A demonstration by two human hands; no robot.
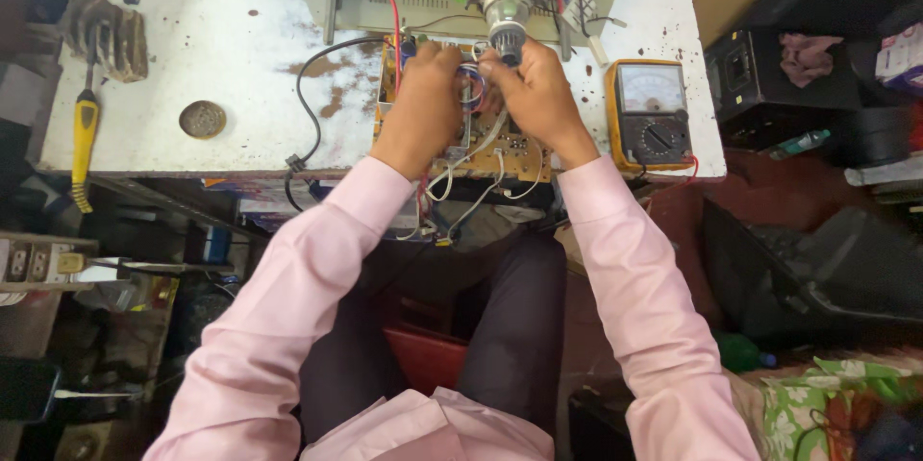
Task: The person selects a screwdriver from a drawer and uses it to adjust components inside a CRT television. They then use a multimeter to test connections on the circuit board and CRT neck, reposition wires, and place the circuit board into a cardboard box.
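A brown circuit board (519, 158) with loose white wires lies at the near edge of a worn white workbench (231, 48). My left hand (423, 105) rests on the board's left half, fingers curled around a small bundle of coloured wires (469, 86). My right hand (538, 96) pinches the same wire bundle from the right, just below a round metal part (507, 14) wrapped in red, blue and yellow wires. Both sleeves are pink.
A yellow analog multimeter (649, 115) sits right of the board. A red wire (385, 0) and a black cable (308, 96) cross the bench. A yellow-handled tool (85, 139) and a round metal lid (202, 119) lie at left. Dark equipment stands at right.
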